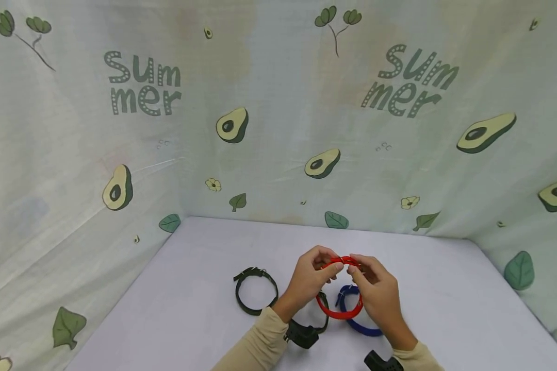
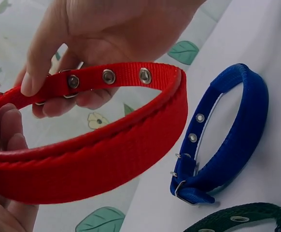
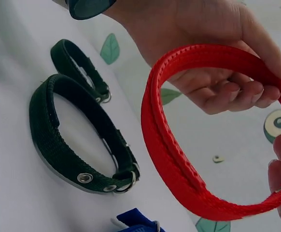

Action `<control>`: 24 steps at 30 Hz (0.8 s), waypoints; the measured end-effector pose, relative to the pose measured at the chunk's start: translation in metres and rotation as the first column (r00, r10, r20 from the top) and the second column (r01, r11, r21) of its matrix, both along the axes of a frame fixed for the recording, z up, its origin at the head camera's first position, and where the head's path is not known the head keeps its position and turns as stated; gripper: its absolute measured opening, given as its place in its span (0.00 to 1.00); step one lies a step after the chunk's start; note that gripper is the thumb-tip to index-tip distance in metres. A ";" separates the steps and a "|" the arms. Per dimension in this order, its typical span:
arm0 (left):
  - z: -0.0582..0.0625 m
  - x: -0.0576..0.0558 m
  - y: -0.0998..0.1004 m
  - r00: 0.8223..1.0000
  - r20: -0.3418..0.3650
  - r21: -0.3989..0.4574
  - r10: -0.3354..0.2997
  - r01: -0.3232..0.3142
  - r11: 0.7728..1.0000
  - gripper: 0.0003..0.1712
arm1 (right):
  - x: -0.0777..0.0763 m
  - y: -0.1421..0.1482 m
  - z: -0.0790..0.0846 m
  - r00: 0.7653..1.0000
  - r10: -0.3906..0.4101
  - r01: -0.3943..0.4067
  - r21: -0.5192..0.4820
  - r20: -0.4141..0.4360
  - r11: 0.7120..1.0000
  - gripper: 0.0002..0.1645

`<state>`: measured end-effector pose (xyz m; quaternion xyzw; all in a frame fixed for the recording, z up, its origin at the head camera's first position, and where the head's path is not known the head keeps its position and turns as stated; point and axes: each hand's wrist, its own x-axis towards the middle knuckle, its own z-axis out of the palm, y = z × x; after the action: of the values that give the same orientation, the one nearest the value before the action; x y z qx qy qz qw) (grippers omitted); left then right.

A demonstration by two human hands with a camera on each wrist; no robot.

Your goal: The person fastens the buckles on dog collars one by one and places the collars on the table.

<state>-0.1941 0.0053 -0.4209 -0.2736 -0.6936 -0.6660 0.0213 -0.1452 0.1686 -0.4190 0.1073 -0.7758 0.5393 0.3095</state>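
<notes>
A red collar with metal eyelets is held up as a closed loop between both hands. At its upper left, my left hand pinches the strap between thumb and fingers. My right hand grips the same strap from the other side, its thumb pressed on the band near an eyelet. The two hands are close together, fingertips almost meeting. Below the red loop, a blue collar lies buckled on the table. A dark green collar sits beneath the left wrist, partly hidden in the head view.
Another dark green collar lies left of the hands on the white table. Wrist cameras are strapped to both forearms. A curtain printed with avocados and leaves hangs behind and at the sides.
</notes>
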 end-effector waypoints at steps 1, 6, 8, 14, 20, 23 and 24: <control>0.000 0.000 0.000 1.000 -0.005 -0.010 0.000 0.000 1.000 0.12 | 0.001 -0.001 0.002 1.000 -0.008 0.008 0.004 0.007 1.000 0.17; -0.001 -0.001 -0.003 1.000 -0.025 -0.075 0.005 -0.007 0.997 0.12 | -0.003 0.004 -0.006 0.999 -0.031 0.030 0.061 0.012 0.998 0.17; -0.002 -0.001 -0.004 0.999 -0.032 -0.113 0.009 -0.013 0.994 0.11 | -0.007 0.008 -0.012 1.000 -0.028 0.027 0.081 0.009 0.996 0.17; -0.001 -0.004 -0.007 0.991 -0.124 -0.227 0.058 -0.086 0.970 0.11 | -0.010 0.015 -0.015 1.000 -0.027 0.026 0.145 0.004 0.989 0.16; -0.001 -0.005 -0.008 0.979 -0.188 -0.292 0.076 -0.130 0.948 0.12 | -0.009 0.017 -0.016 0.996 -0.067 0.056 0.162 0.061 0.985 0.17; -0.001 -0.006 -0.008 0.975 -0.202 -0.313 0.088 -0.150 0.938 0.11 | -0.009 0.017 -0.016 0.993 -0.081 0.067 0.153 0.083 0.986 0.16; -0.001 -0.007 -0.008 0.972 -0.213 -0.314 0.095 -0.160 0.936 0.11 | -0.010 0.017 -0.016 0.993 -0.080 0.067 0.149 0.087 0.987 0.15</control>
<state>-0.2007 -0.0028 -0.4217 -0.2915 -0.8060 -0.5079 0.0863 -0.1549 0.1858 -0.4352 0.0757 -0.8301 0.4738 0.2841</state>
